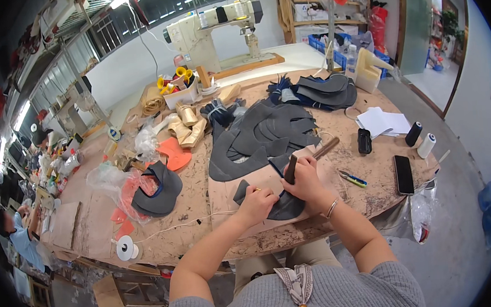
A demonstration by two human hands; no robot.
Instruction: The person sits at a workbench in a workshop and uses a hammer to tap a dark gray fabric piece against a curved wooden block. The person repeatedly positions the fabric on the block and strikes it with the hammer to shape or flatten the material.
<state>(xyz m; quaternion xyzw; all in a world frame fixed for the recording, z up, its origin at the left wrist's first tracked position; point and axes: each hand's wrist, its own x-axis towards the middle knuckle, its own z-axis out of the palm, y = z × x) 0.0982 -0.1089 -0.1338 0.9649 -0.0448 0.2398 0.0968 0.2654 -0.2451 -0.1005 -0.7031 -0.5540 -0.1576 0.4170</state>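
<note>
While held: two hands (283, 194), one hammer (309, 157).

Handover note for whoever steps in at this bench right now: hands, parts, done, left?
Left hand: pressing down a dark grey cut piece on the table.
Right hand: gripping a hammer with its head low on the same piece.
Parts: fanned stack of grey pieces just beyond; another pile farther back.
Done: cannot tell how many.
Left: this piece is in hand; the stacks look untouched.
</note>
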